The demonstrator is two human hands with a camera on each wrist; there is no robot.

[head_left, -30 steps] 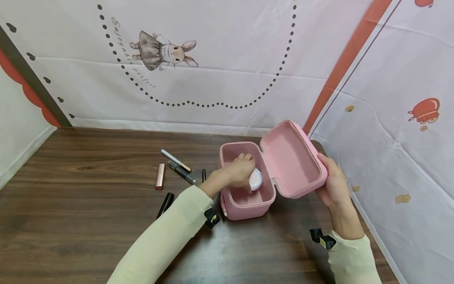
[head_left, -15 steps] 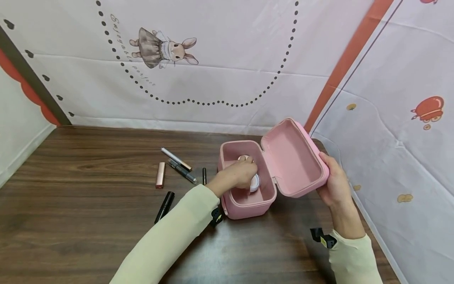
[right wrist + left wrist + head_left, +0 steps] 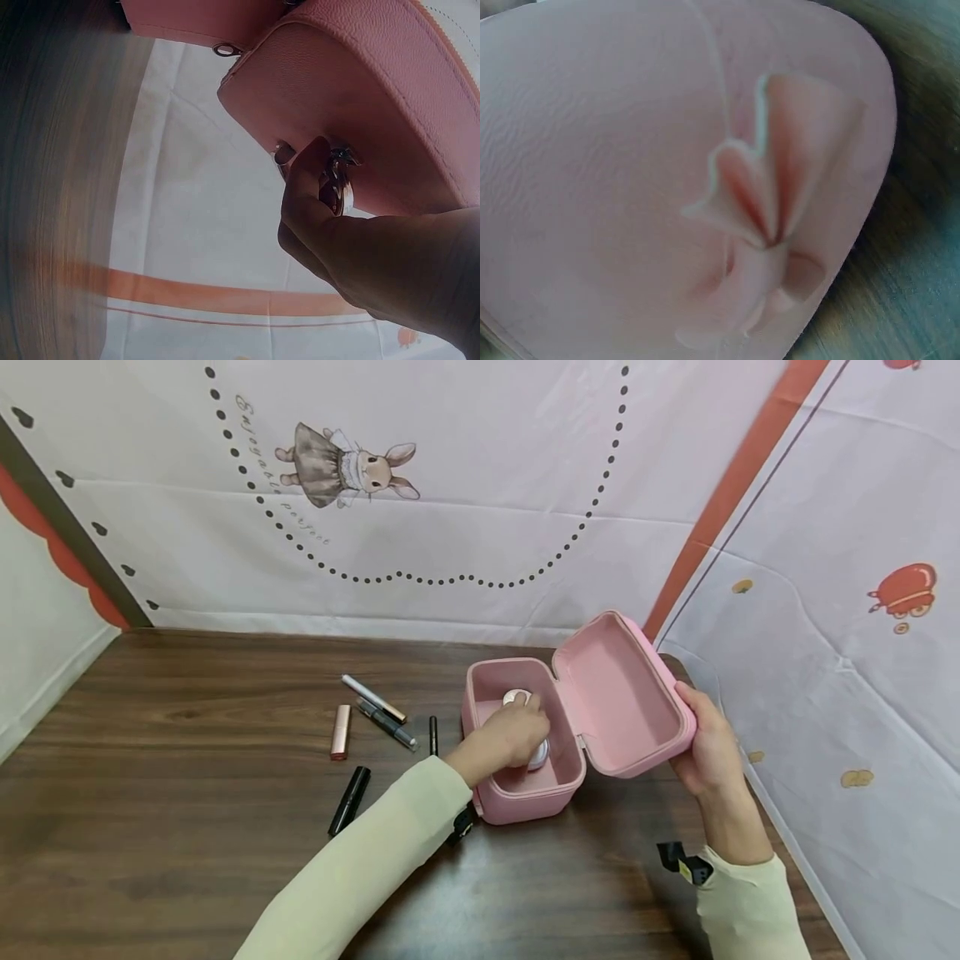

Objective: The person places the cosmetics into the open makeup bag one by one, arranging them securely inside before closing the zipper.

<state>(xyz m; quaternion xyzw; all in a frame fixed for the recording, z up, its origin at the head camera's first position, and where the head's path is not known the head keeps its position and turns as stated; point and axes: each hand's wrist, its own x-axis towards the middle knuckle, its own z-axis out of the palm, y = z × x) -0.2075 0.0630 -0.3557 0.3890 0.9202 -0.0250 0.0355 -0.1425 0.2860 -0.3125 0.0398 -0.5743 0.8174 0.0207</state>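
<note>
Brown wooden table [image 3: 187, 827], bunny cloth behind. Pink case [image 3: 517, 793] open on it, near the right edge. Left hand [image 3: 513, 737] inside, fingers curled on a round white compact [image 3: 537, 752]. Right hand [image 3: 708, 752] wrapped round the lid [image 3: 618, 693], holding it up. Lipstick [image 3: 341, 732], pens [image 3: 372, 698] and mascara [image 3: 348, 789] not yet packed.

Dark wooden table [image 3: 187, 827], bunny-print backdrop [image 3: 465, 485]
</note>
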